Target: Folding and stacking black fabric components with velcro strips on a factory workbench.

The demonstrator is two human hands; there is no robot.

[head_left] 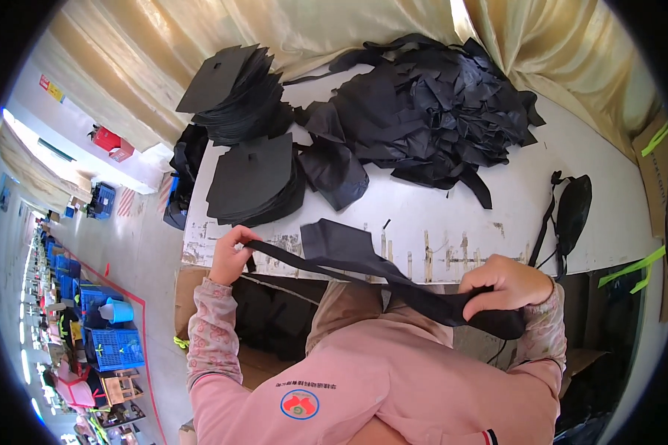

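Between my two hands, a black fabric piece with a long strap-like edge (404, 280) is stretched across the front edge of the table. My left hand (231, 256) pinches its narrow left end. My right hand (506, 285) is closed round its bunched right end, and part of the cloth hangs below that fist. A wider, squarish flap of black cloth (339, 243) rests on the tabletop between the hands. Beyond my left hand lies a stack of flat black panels (252, 178). To the far side of my right hand is a black pouch with a strap (574, 211).
A taller stack of black panels (226, 89) stands at the back left. A large heap of black fabric pieces (438, 104) covers the back of the white table (453, 215). Curtains (326, 26) hang behind. Blue crates (116, 348) stand on the floor at left, a cardboard box (652, 193) at right.
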